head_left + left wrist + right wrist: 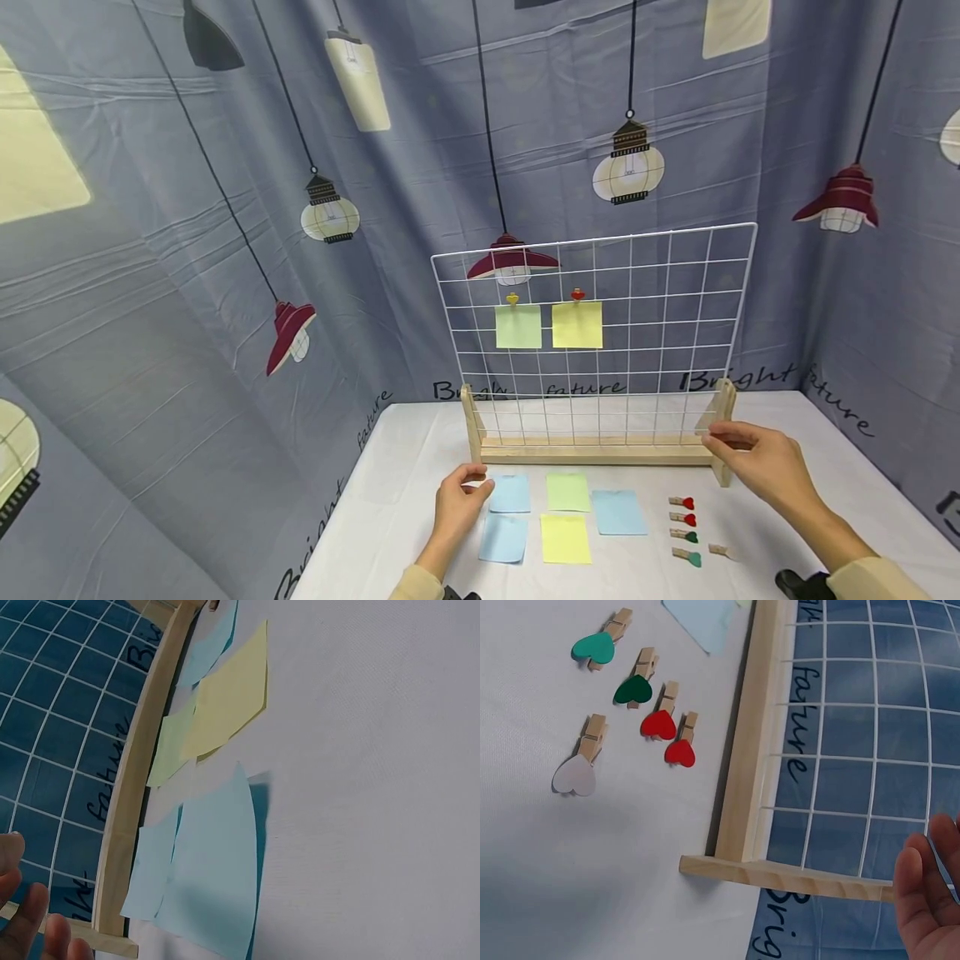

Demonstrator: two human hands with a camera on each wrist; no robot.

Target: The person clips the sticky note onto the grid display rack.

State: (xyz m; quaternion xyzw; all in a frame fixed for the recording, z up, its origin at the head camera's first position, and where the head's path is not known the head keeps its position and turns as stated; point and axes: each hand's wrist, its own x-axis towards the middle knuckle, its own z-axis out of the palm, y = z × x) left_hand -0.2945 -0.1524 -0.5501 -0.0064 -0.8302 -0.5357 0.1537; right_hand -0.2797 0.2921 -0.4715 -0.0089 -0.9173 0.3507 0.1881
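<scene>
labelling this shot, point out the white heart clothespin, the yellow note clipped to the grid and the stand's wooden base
White heart clothespin [578, 771], right wrist view, on its heart.
Clipped yellow note [577, 326], head view, middle of the paper.
Wooden base [592, 456], head view, front of the long bar.

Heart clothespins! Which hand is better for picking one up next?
Probably the right hand. The heart clothespins lie close by it, on the person's right. The left hand is farther away, beside two blue notes, and would have to reach past the other notes.
</scene>
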